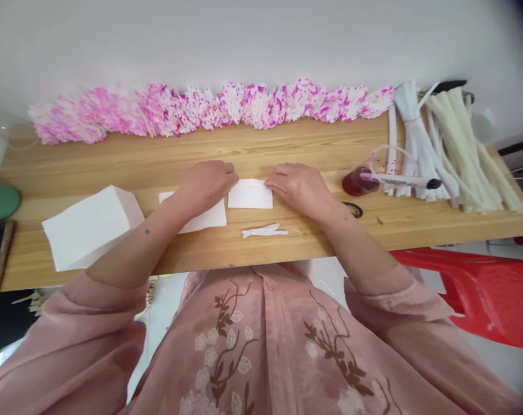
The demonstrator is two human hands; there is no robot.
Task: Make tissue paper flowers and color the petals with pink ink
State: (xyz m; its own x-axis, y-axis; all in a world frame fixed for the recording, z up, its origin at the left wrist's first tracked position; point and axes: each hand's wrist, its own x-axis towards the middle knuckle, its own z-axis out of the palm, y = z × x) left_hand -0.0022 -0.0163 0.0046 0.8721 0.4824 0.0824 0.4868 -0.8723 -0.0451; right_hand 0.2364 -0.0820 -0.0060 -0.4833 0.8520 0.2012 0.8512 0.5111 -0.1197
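A small white paper sheet [250, 195] lies on the table between my hands. At its upper left corner, the fingers of my left hand [209, 183] are closed on the edge. My right hand [296, 183] pinches the upper right corner in the same way. Partly under my left wrist rests another white sheet or thin pile of paper [209, 218]. Nearer my body is a little bundle of white strips [264, 230]. To the left stands a thick stack of white paper [92, 227], partly covered by my left forearm.
A row of pink-spotted white paper ruffles [261, 106] runs along the wall on the wooden table [287, 141]. At right are a jar of dark red liquid [360, 181], white pipe cleaners [412, 138], cream ones [464, 150] and a black ring [353, 210]. A red stool [490, 288] stands below.
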